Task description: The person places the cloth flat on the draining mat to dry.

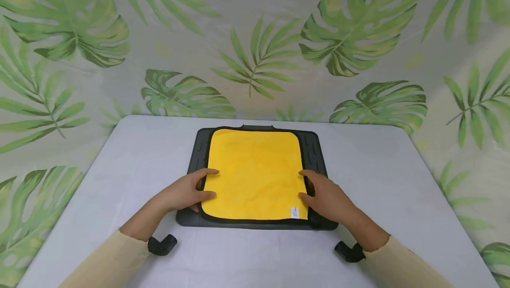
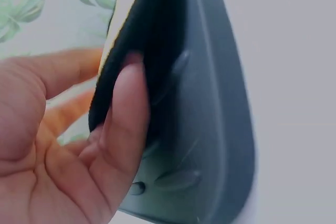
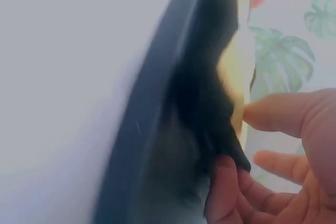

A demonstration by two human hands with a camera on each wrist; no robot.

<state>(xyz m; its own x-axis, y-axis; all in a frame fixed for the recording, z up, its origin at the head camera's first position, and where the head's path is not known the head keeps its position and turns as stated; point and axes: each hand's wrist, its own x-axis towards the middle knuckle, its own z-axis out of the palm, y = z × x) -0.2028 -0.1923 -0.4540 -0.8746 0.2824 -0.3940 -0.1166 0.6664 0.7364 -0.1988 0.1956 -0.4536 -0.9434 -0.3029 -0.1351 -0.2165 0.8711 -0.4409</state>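
A yellow cloth [image 1: 255, 173] with a black border and a small white tag lies over a dark grey tray [image 1: 243, 225]. My left hand [image 1: 186, 192] pinches the cloth's left edge, some fingers on the yellow face and others beneath it. At the opposite side, my right hand [image 1: 328, 197] pinches the right edge in the same manner. The left wrist view shows the cloth's black underside lifted away from the ridged tray [image 2: 233, 145]. In the right wrist view the border hangs in a wavy fold between the fingers. Most of the tray's middle is hidden by the cloth.
The tray stands on a white-covered table [image 1: 131, 155]. Behind it hangs a leaf-patterned cloth backdrop [image 1: 271, 71]. A black wrist device [image 1: 162, 245] sits near the left sleeve, and a second black device [image 1: 349, 251] near the right.
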